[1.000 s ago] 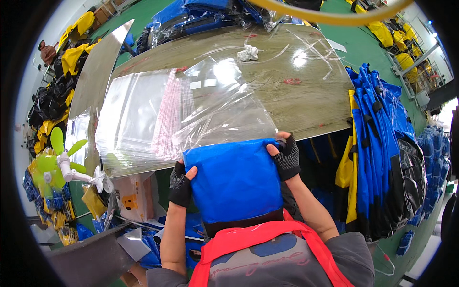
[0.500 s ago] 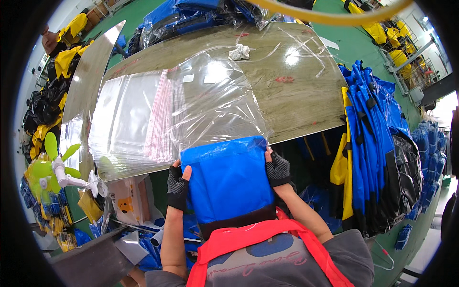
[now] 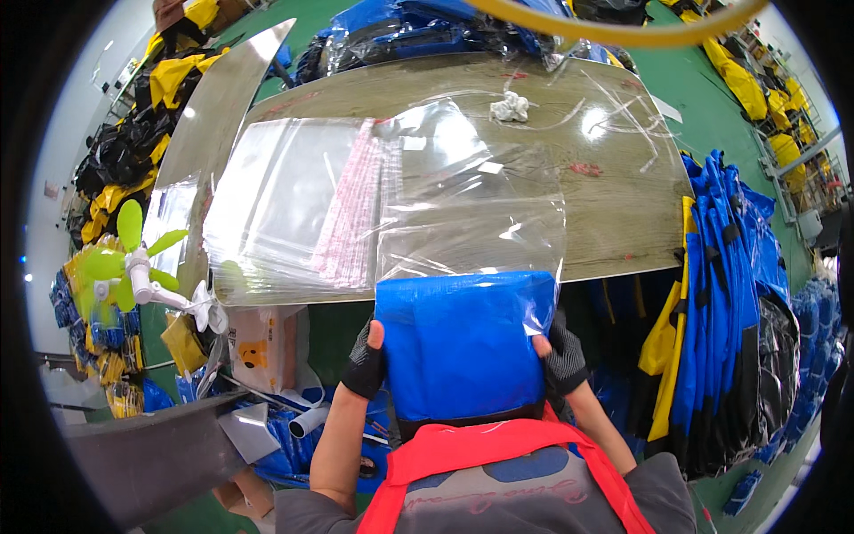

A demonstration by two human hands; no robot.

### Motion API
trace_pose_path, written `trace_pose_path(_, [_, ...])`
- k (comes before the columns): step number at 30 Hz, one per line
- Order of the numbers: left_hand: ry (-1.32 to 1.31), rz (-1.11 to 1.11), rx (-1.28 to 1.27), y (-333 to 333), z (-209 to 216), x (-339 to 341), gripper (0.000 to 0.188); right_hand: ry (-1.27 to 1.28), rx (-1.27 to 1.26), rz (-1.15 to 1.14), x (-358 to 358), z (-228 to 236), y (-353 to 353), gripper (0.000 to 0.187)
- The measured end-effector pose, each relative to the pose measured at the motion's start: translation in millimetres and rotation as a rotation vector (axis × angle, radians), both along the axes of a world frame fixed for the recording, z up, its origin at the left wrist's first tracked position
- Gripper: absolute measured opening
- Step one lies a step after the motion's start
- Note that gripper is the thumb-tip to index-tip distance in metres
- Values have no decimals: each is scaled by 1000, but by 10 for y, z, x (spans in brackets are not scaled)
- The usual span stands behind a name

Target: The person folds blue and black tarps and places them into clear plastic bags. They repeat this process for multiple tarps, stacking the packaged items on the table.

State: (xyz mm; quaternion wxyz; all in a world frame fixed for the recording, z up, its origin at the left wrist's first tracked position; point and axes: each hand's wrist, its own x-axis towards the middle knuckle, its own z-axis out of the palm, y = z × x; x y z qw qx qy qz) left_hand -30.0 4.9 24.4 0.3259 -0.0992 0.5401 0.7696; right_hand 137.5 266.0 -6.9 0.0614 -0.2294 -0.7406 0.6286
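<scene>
A blue folded fabric bag (image 3: pixel 467 356) with a black near edge lies between my two hands, close to my body at the table's front edge. Its far end is inside a clear plastic bag (image 3: pixel 471 236), which stretches away flat over the table. My left hand (image 3: pixel 366 360), in a black fingerless glove, grips the left side, thumb on top. Gloved the same way, my right hand (image 3: pixel 560 354) holds the right side with its thumb near the edge. The fingers underneath are hidden. A stack of clear plastic bags (image 3: pixel 280 191) with pinkish edges lies just left of the opened one.
The table (image 3: pixel 614 209) carries a crumpled white lump (image 3: pixel 509 107) and loose clear strips. Blue and yellow bags (image 3: pixel 712 294) hang at the right. A green fan (image 3: pixel 133 258) is clipped at the left. Wrapped blue bags (image 3: pixel 400 36) are piled beyond the table.
My hands have slid nearer along the blue bag's sides, away from its far corners. The clear bag lies straighter over its far end. The whole view has shifted, so the scene sits further right.
</scene>
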Motion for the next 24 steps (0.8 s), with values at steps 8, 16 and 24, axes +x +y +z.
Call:
trace_pose_path(8, [163, 55, -116, 254, -105, 307, 46, -5, -309, -115, 141, 98, 82, 68])
trace_pose_path(16, [-172, -281, 196, 210, 168, -138, 60, 92, -588, 89, 68, 186, 377, 86])
trace_pose_path(24, [352, -364, -32, -232, -294, 713, 89, -22, -640, 118, 638, -364, 231, 73])
